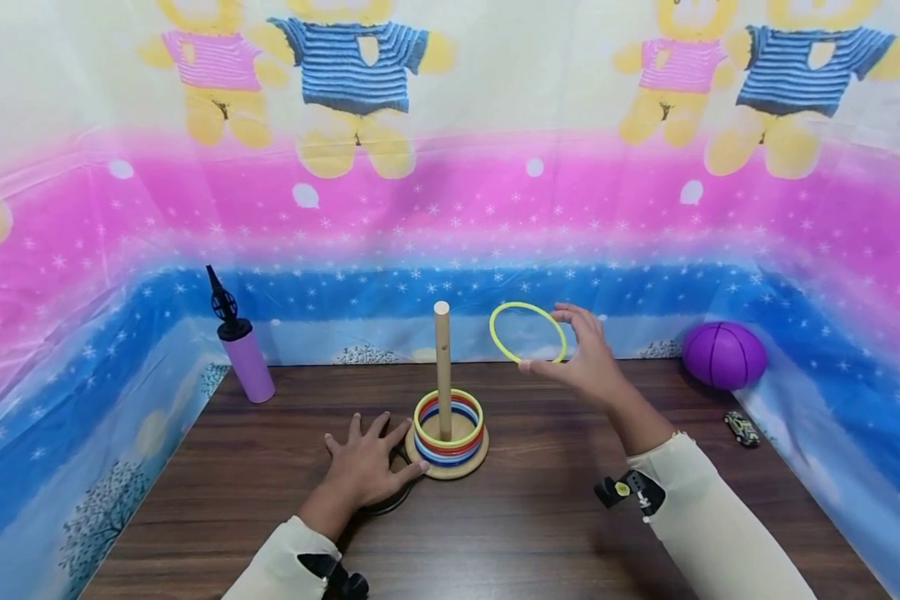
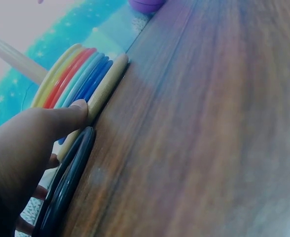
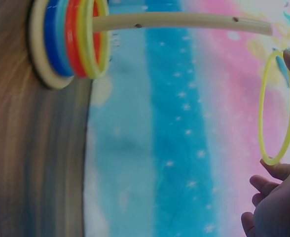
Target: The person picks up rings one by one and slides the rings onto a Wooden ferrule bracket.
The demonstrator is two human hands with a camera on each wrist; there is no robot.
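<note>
My right hand (image 1: 588, 358) holds a thin yellow ring (image 1: 521, 304) in the air, right of the wooden peg (image 1: 443, 358); thumb and fingers pinch its rim. In the right wrist view this ring (image 3: 262, 108) is tilted near the peg's top end, apart from it. Around the peg's foot lies a stack of coloured rings (image 1: 457, 456), blue, light blue, red and yellow, on a round wooden base (image 1: 450, 474). My left hand (image 1: 363, 467) is spread beside the base, over black rings (image 2: 68, 192) on the table. Its thumb touches the base's edge.
A purple balloon pump (image 1: 249, 367) stands at the back left of the wooden table (image 1: 510, 533). A purple ball (image 1: 723, 356) sits at the back right, with a small toy car (image 1: 742, 428) in front of it. A printed cloth (image 1: 450, 208) hangs behind the table.
</note>
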